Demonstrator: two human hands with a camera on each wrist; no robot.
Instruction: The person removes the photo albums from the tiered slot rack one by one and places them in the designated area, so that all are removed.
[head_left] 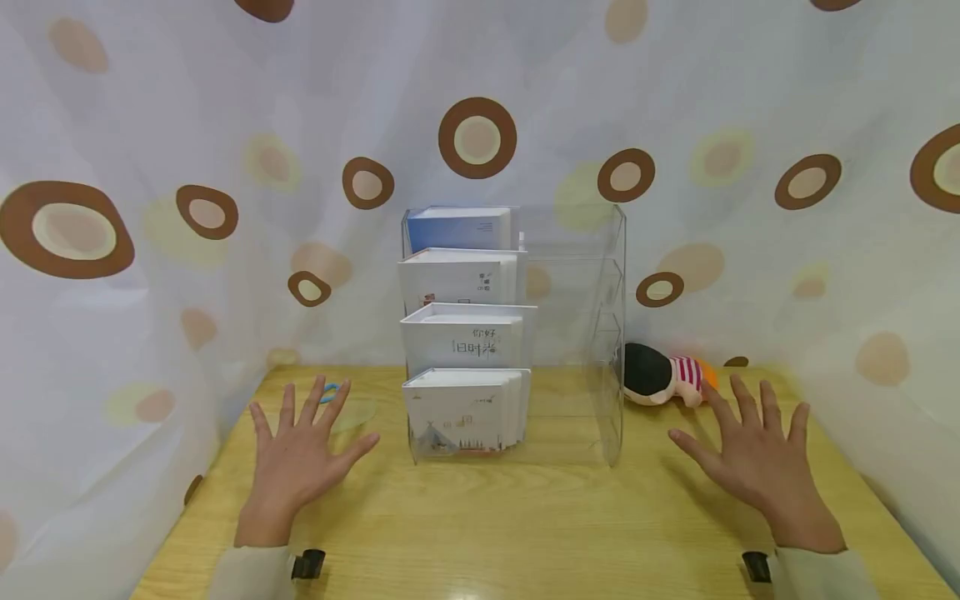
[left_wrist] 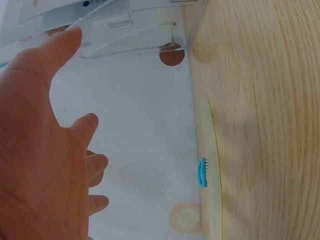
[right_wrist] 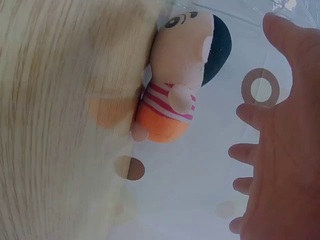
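Both hands hover over the wooden table with fingers spread and nothing in them. The left hand (head_left: 295, 458) is to the left of a clear acrylic rack (head_left: 573, 429). Just beyond its fingers lie a small blue clip-like piece with teeth (left_wrist: 202, 172) and a pale yellow flat disc (left_wrist: 214, 150). On the other side, the right hand (head_left: 765, 462) is nearest a plush doll (right_wrist: 172, 95) with black hair, a striped top and orange bottoms, lying on its side. White booklets or card boxes (head_left: 461, 417) stand in the left half of the rack's tiers, a blue-and-white one (head_left: 457, 232) at the top.
A white curtain (head_left: 540, 50) with brown and yellow circles hangs behind the table and along both sides. The wooden tabletop (head_left: 517, 525) stretches between the hands in front of the rack. Each wrist wears a black strap.
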